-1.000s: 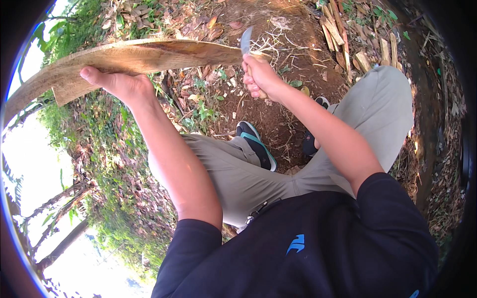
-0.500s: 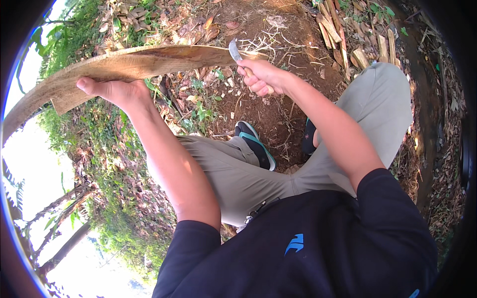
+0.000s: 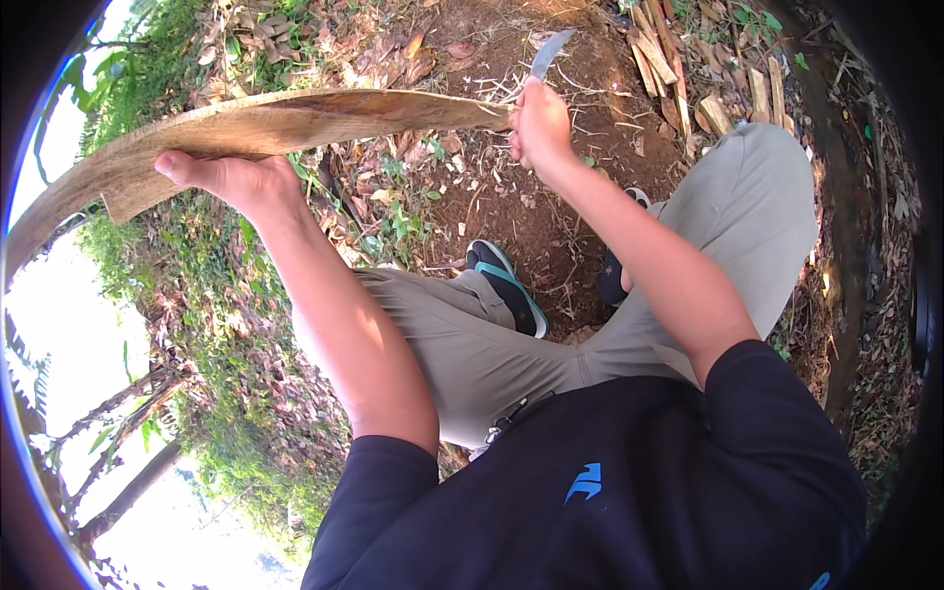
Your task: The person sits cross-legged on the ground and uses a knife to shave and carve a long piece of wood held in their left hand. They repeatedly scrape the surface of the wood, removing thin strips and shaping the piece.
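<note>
A long wooden plank (image 3: 295, 116) stretches from the far left toward the middle, its narrow end near my right hand. My left hand (image 3: 236, 182) is closed around its lower edge; the thumb shows and the other fingers are hidden behind the wood. In my right hand (image 3: 541, 128), fingers are wrapped round the handle of a knife with a curved blade (image 3: 553, 51), which points up and away to the right. The fist is beside the plank's right end. Whether the hand touches the wood, I cannot tell.
Split wood pieces (image 3: 654, 59) lie on the ground at the far right. Pale shavings litter the brown soil (image 3: 511, 211) below the plank. My sandalled foot (image 3: 506, 285) and bent knee (image 3: 762, 187) are near. Leafy undergrowth (image 3: 226, 344) covers the slope on the left.
My right hand has moved right, off the plank's face to its end, and the knife blade has swung from pointing up-left to up-right. My left hand and the plank have barely moved.
</note>
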`<state>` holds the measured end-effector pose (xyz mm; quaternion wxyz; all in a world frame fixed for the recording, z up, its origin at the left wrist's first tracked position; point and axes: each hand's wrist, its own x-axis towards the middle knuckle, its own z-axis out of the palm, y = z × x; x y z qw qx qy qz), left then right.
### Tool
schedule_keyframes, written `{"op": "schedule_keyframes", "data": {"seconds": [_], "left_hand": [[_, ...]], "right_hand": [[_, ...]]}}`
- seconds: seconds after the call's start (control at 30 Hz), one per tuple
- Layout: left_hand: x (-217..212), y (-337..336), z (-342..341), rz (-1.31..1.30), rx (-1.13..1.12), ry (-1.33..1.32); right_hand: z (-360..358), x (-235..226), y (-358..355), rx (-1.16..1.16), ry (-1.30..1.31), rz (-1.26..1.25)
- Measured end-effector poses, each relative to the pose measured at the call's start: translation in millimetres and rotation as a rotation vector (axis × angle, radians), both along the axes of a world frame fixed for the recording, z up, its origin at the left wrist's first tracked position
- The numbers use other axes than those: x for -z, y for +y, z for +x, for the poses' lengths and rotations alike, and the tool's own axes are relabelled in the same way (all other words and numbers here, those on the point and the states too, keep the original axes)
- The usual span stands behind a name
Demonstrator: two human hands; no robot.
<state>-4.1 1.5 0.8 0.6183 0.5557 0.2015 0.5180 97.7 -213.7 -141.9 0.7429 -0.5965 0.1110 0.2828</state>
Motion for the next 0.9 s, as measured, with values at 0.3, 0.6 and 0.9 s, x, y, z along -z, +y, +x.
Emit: {"op": "schedule_keyframes", "data": {"seconds": [0.3, 0.6, 0.9], "left_hand": [[5, 13, -8, 0.0, -0.041, 0.055], [2, 6, -3, 0.023, 0.009, 0.025], [9, 18, -6, 0.025, -0.026, 0.03]], "right_hand": [[3, -3, -5, -0.757, 0.634, 0.401], [4, -22, 0, -0.567, 0.481, 0.667], [-19, -9, 5, -0.759, 0.358, -0.066]]}}
